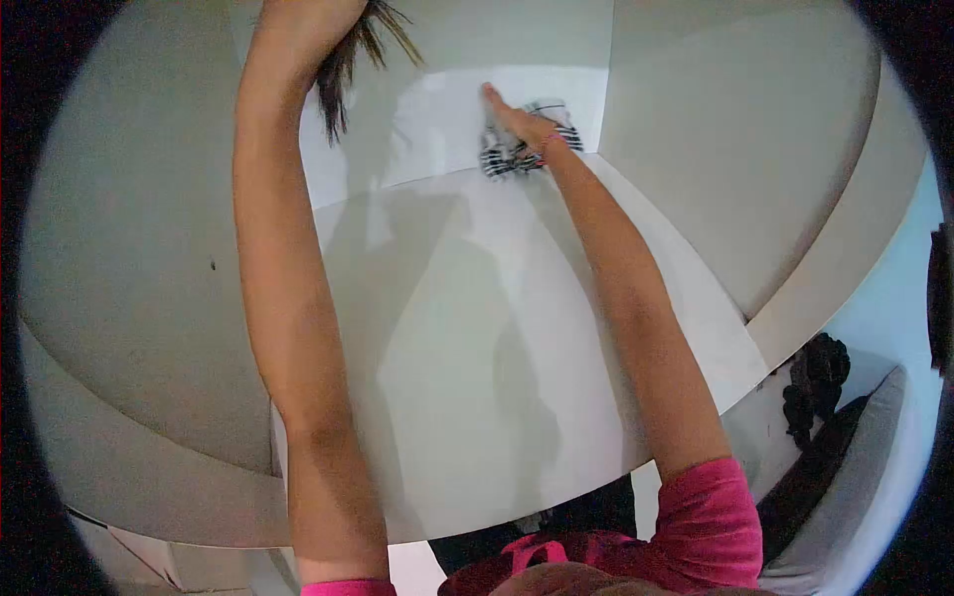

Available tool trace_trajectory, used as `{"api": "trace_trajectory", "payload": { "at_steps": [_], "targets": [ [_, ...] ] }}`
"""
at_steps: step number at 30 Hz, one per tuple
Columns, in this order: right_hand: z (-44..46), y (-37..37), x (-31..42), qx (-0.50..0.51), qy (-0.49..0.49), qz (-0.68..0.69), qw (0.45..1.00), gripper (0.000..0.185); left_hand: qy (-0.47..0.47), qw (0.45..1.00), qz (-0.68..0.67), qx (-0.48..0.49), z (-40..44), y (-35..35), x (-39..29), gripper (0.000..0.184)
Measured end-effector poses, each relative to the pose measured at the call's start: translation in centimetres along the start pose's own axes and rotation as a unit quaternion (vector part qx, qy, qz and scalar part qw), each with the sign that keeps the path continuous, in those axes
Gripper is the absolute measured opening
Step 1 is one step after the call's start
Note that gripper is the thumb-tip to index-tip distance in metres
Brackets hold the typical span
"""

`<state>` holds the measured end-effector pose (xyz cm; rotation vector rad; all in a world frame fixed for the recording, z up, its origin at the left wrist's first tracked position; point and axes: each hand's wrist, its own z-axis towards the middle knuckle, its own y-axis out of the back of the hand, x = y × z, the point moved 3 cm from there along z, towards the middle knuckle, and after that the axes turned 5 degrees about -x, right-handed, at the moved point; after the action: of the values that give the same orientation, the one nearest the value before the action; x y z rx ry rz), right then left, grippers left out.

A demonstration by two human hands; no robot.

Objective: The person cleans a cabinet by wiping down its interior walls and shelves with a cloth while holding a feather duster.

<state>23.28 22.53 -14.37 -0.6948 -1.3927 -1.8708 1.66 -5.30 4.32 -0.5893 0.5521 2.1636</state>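
Note:
My right hand [522, 121] lies with its fingers stretched out over a black-and-white striped cloth [502, 159]. The cloth is bunched against the white back panel [427, 124], just above the edge where it meets the white surface [447, 318]. At the top left, my left hand [318, 15] is cut off by the frame edge, and its fingers are hidden. Dark hair-like strands [338, 89] with lighter tips hang beside it; whether the hand holds them is unclear.
Tall grey-white side panels [139, 199] stand to the left and right [735, 149], with a curved outer rim [845, 228] on the right. At the lower right are a grey cushion [870, 477] and a dark bunched item [817, 382].

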Motion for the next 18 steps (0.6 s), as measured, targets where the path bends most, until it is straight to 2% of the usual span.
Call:
{"api": "trace_trajectory", "payload": {
  "at_steps": [2, 3, 5, 6, 7, 8, 9, 11, 12, 13, 15, 16, 18],
  "targets": [
    [-0.4, -0.6, 1.3, 0.026, -0.067, -0.008, 0.997, 0.11, -0.029, 0.999, -0.002, -0.013, 0.1, 0.3, 0.1, 0.025],
    [-0.7, -0.3, 1.8, 0.026, -0.066, -0.01, 0.997, 0.11, -0.029, 0.999, -0.003, -0.015, 0.1, 0.6, 0.1, 0.025],
    [-1.0, 0.7, 1.2, -0.01, -0.096, 0.076, 0.992, 0.11, -0.059, 0.998, -0.004, 0.009, -0.2, 0.8, 0.0, 0.027],
    [-2.1, 2.2, 1.4, -0.053, -0.083, -0.044, 0.994, 0.112, -0.059, 0.998, -0.002, 0.008, -0.1, 0.7, 0.0, 0.027],
    [-2.5, 2.6, -0.7, -0.213, -0.171, -0.072, 0.959, 0.112, -0.045, 0.999, 0.003, -0.001, 0.1, 0.6, 0.2, 0.028],
    [-0.8, 2.3, -3.7, -0.315, -0.221, -0.055, 0.921, 0.11, -0.029, 1.0, 0.007, -0.009, 0.3, 0.4, 0.3, 0.03],
    [0.5, 2.8, -5.5, -0.312, -0.221, -0.054, 0.922, 0.11, -0.028, 1.0, 0.011, -0.009, 0.6, 0.2, 0.7, 0.03],
    [1.1, 4.4, -5.4, -0.292, -0.103, -0.044, 0.95, 0.127, -0.022, 0.998, -0.044, -0.045, 0.8, 0.3, 1.1, 0.032],
    [1.3, 4.1, -4.8, -0.403, -0.048, -0.025, 0.914, 0.121, -0.018, 0.998, -0.046, -0.045, 0.8, 0.4, 1.3, 0.032],
    [1.3, 3.9, -3.7, -0.384, 0.062, -0.006, 0.921, 0.113, -0.019, 0.999, -0.037, -0.033, 0.6, 0.7, 0.8, 0.033],
    [1.7, 4.2, -0.5, -0.407, 0.202, -0.148, 0.879, 0.104, -0.024, 0.999, -0.028, -0.027, 0.8, 1.2, 0.7, 0.034],
    [1.6, 4.2, 1.1, -0.407, 0.205, -0.146, 0.878, 0.104, -0.019, 1.0, -0.022, -0.005, 1.1, 1.1, 1.0, 0.034],
    [0.5, 4.3, 4.6, -0.417, 0.336, -0.147, 0.831, 0.086, -0.015, 1.0, -0.014, 0.017, 1.2, 1.1, 1.1, 0.034]
  ]
}}
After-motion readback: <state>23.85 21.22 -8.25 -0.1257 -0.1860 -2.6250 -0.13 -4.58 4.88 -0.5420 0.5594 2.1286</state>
